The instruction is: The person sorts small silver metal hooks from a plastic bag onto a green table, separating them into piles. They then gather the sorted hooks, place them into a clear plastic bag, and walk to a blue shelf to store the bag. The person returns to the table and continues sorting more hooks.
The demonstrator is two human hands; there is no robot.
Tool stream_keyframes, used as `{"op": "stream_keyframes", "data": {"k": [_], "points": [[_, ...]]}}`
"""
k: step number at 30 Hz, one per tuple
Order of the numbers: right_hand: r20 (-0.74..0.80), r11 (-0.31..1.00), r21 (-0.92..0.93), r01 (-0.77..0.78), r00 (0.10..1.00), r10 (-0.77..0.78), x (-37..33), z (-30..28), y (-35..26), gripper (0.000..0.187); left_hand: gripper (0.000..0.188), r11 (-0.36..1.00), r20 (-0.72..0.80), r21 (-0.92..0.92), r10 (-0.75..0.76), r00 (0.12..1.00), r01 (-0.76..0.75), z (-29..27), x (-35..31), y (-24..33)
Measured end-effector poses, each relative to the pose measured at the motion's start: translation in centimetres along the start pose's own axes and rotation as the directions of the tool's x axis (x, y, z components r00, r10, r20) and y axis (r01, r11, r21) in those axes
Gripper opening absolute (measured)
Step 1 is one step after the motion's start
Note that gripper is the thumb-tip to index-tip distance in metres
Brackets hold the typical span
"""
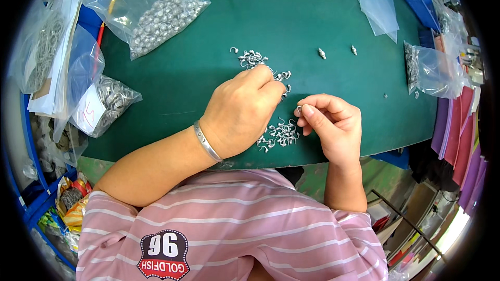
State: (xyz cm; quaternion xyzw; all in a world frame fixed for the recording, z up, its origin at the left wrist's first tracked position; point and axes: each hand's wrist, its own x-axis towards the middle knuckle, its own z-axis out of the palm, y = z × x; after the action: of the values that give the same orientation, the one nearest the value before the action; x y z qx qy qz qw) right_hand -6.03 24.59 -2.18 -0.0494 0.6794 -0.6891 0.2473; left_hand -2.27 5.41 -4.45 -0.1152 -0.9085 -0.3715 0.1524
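On the green table lie two piles of small silvery curled metal hooks, a far pile (pixel 252 59) and a near pile (pixel 283 133). My left hand (pixel 242 106), wearing a silver bangle (pixel 206 141), reaches over the edge of the far pile. Its fingers curl downward, and their tips are hidden beneath the hand. To the right of the near pile, my right hand (pixel 333 125) pinches one small metal hook (pixel 298 108) between thumb and index finger, just above the table.
Clear bags of round metal beads (pixel 161 21) and larger hooks (pixel 112 99) sit at the left. Two small metal pieces, one a bead-like part (pixel 322 53), lie at the far right. Another bag (pixel 435 70) and blue baskets (pixel 421 0) line the right edge.
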Motion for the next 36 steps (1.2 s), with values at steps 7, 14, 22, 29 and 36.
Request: {"op": "stream_keyframes", "data": {"k": [7, 14, 22, 29, 36], "points": [[0.116, 0.967, 0.219, -0.13, 0.988, 0.107, 0.5, -1.1, 0.2, 0.008, 0.017, 0.99, -0.075, -0.138, 0.007, 0.997, -0.017, -0.2, 0.1, 0.1], [0.186, 0.961, -0.257, 0.105, 0.981, -0.058, -0.2, -0.6, -0.5, 0.007, 0.012, 0.944, -0.061, -0.286, -0.192, 0.979, 0.167, -1.9, -0.5, 0.4], [0.248, 0.441, -0.756, 0.484, 0.835, -0.491, 2.4, 0.6, 0.6, 0.019, 0.016, 0.995, -0.054, -0.052, -0.089, 0.995, 0.086, -0.8, -0.2, 0.7], [0.213, 0.495, -0.711, 0.501, 0.823, -0.527, 2.3, 0.4, 0.5, 0.012, 0.013, 0.999, -0.035, 0.022, -0.047, 0.998, 0.048, -0.5, -0.3, 0.2], [0.018, 0.995, -0.089, 0.053, 0.999, -0.051, 1.3, -0.6, 0.0, 0.009, 0.013, 0.998, -0.059, 0.009, -0.065, 0.996, 0.066, -0.4, -0.1, 0.5]]}}
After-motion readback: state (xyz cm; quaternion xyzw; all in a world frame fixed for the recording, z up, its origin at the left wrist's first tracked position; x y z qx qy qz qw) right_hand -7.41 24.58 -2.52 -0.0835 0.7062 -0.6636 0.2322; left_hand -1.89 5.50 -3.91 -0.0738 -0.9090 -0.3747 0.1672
